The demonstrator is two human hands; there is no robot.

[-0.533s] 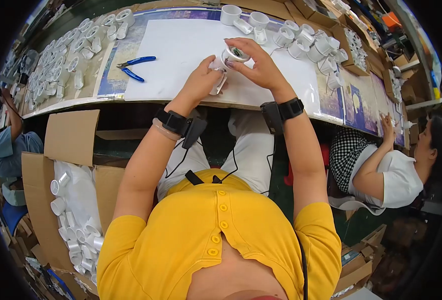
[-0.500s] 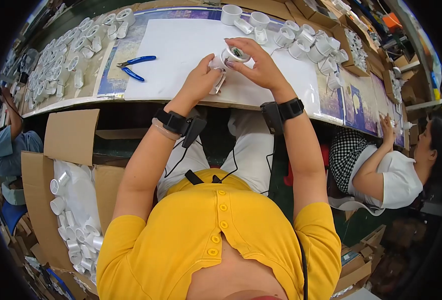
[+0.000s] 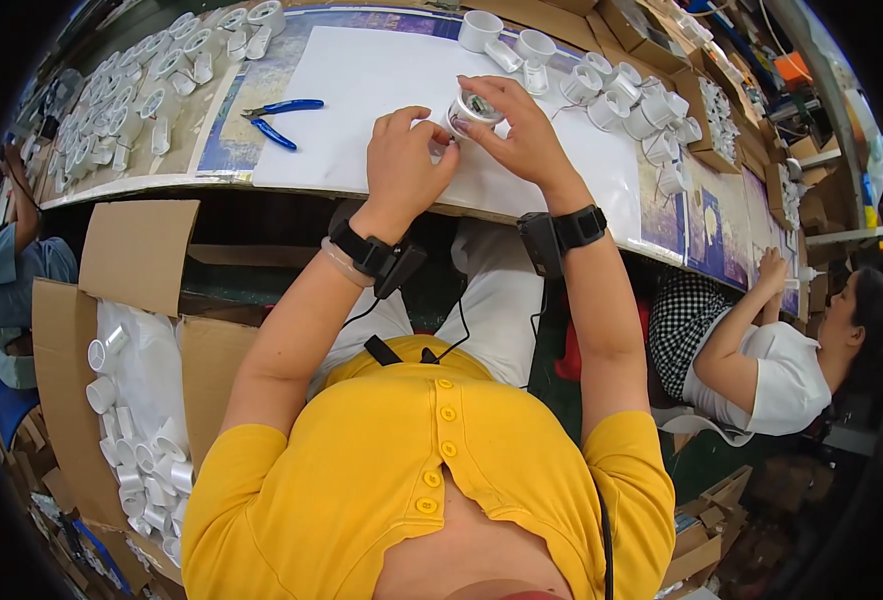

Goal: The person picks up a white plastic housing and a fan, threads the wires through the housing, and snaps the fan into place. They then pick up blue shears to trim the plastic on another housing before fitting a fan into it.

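The workbench (image 3: 188,138) here carries a white sheet (image 3: 357,70), blue-handled side cutters (image 3: 287,106) straddling its left edge. White cylindrical plastic housings (image 3: 122,122) crowd left of the sheet; more housings (image 3: 662,107) cluster by its far right corner.

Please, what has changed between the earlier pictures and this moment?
The left hand has loosened its grip: its fingers came away leftward from the white cup; whether its thumb touches it is unclear. The small white piece below the cup no longer shows. The view shifted slightly. The right hand still holds the cup; the blue-handled pliers remain lying at left.
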